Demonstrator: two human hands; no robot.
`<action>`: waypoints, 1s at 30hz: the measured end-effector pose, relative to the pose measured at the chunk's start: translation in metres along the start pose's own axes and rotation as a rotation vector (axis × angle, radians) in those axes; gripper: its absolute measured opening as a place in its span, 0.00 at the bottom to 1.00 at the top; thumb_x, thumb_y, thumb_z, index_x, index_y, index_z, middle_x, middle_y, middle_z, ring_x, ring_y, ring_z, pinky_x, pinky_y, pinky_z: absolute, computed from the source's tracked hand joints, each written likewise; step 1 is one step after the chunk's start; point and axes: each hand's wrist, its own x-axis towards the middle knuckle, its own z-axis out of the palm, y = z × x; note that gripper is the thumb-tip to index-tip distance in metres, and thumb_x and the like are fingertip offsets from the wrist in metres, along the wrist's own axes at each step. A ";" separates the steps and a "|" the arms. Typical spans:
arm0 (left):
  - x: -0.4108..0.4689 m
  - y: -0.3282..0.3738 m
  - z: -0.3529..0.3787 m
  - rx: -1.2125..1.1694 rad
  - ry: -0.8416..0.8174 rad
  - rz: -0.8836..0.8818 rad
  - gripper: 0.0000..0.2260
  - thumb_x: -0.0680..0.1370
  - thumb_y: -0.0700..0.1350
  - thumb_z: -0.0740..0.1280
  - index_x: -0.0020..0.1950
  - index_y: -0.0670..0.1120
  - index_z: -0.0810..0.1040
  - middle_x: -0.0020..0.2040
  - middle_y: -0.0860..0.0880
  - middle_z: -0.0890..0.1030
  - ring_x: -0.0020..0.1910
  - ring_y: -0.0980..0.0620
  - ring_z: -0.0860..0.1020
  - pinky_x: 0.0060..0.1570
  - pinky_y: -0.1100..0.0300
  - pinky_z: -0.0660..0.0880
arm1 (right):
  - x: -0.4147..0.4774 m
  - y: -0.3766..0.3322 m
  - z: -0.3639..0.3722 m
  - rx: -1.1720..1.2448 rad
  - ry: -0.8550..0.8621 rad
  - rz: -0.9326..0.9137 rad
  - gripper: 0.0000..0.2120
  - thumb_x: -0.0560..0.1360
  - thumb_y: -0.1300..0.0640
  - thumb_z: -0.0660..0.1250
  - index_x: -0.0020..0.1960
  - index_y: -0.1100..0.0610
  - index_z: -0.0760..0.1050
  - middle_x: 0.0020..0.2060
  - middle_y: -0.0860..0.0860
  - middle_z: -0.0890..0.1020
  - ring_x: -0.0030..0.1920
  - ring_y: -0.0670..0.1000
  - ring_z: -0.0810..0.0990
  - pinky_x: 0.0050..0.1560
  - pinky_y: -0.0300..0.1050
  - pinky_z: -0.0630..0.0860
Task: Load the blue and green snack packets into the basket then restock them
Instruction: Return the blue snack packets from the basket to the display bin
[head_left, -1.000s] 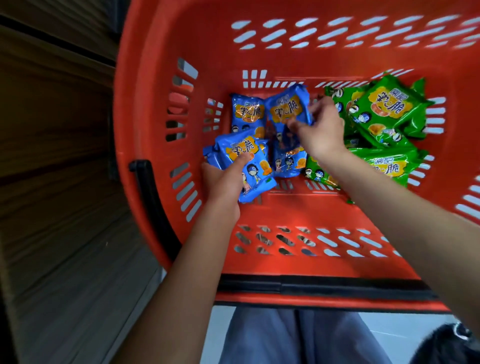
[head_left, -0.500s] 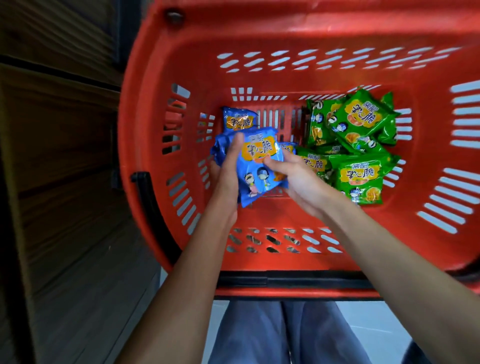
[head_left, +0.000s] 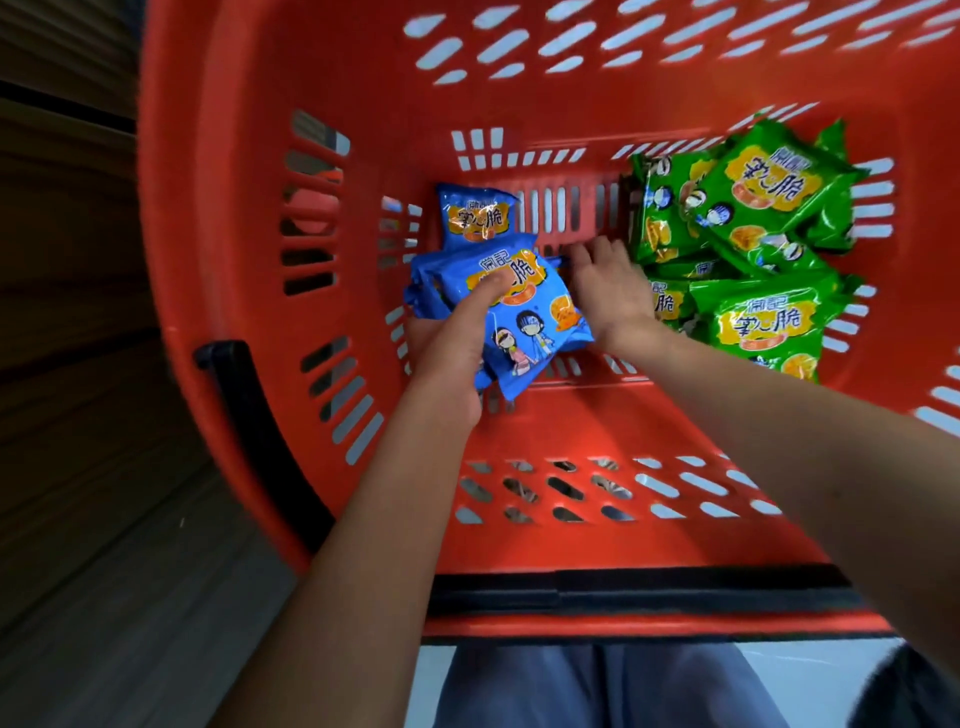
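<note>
An orange slotted basket (head_left: 571, 426) fills the view. My left hand (head_left: 457, 343) grips a stack of blue snack packets (head_left: 524, 312) low in the basket, thumb pressed on the top packet's label. One more blue packet (head_left: 475, 218) lies behind the stack on the basket floor. My right hand (head_left: 605, 280) reaches past the stack's right edge, fingers pointing toward the far wall; what the fingertips touch is hidden. Several green snack packets (head_left: 748, 228) are heaped on the basket's right side.
A dark wooden shelf unit (head_left: 67, 364) runs along the left of the basket. The basket's black handle (head_left: 639, 592) lies across its near rim, with another black bar (head_left: 244, 415) at the left rim. My trousered legs (head_left: 597, 686) show below.
My right hand has let go of the blue packet added to the stack and moved up past its right edge. My left hand still holds the stack. The view has moved closer.
</note>
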 end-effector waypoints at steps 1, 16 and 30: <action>0.000 0.000 0.000 0.002 0.006 0.000 0.19 0.70 0.42 0.74 0.60 0.42 0.78 0.52 0.42 0.83 0.38 0.49 0.82 0.27 0.63 0.78 | 0.002 -0.001 0.002 -0.075 0.018 -0.014 0.20 0.76 0.59 0.62 0.66 0.61 0.66 0.62 0.60 0.69 0.65 0.60 0.64 0.56 0.55 0.69; -0.044 0.016 -0.020 0.058 -0.010 0.059 0.10 0.69 0.43 0.75 0.48 0.47 0.80 0.42 0.47 0.84 0.34 0.52 0.83 0.32 0.59 0.80 | -0.040 -0.008 -0.052 0.111 0.125 -0.090 0.16 0.72 0.57 0.65 0.58 0.58 0.68 0.50 0.61 0.79 0.50 0.64 0.78 0.40 0.51 0.71; -0.332 0.114 -0.067 0.106 -0.171 0.342 0.08 0.70 0.38 0.73 0.47 0.45 0.79 0.47 0.43 0.84 0.43 0.46 0.83 0.47 0.53 0.80 | -0.290 -0.009 -0.297 1.234 0.314 0.178 0.11 0.69 0.64 0.73 0.51 0.65 0.80 0.41 0.55 0.81 0.43 0.50 0.77 0.48 0.46 0.73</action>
